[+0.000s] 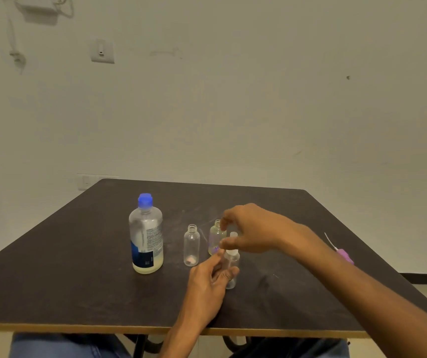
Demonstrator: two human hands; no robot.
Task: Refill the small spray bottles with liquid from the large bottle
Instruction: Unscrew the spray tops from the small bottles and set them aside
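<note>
Dark desk [52, 267] pushed up against a pale wall, person sitting at the near edge, jeans showing underneath. The large bottle [146, 236] stands upright on the left w/ its blue cap [145, 201] on, just a shallow layer of yellowish liquid at the bottom, dark label on the lower front.

Right of it there's an open clear small bottle [191, 245], upright, no top, something pinkish at the bottom. Behind and to the right of that is another small open bottle [216, 236] w/ a yellowish tint, partly hidden by fingers.

Closest to the person is a third small spray bottle [231, 267], clear, still has its white spray top [233, 240] on. Left hand [207, 282] grips the body of that one, fingers curled round it from the left side. Right hand [252, 229] comes in from the right and pinches the white top w/ thumb and fingertips, other fingers raised over the yellowish bottle. Kinda blurry there tbh.

Far right on the desk, well apart from the rest, lies a pink spray head [344, 255] w/ its thin dip tube [329, 240] pointing away toward the wall. A wall switch [101, 51] sits upper left.
</note>
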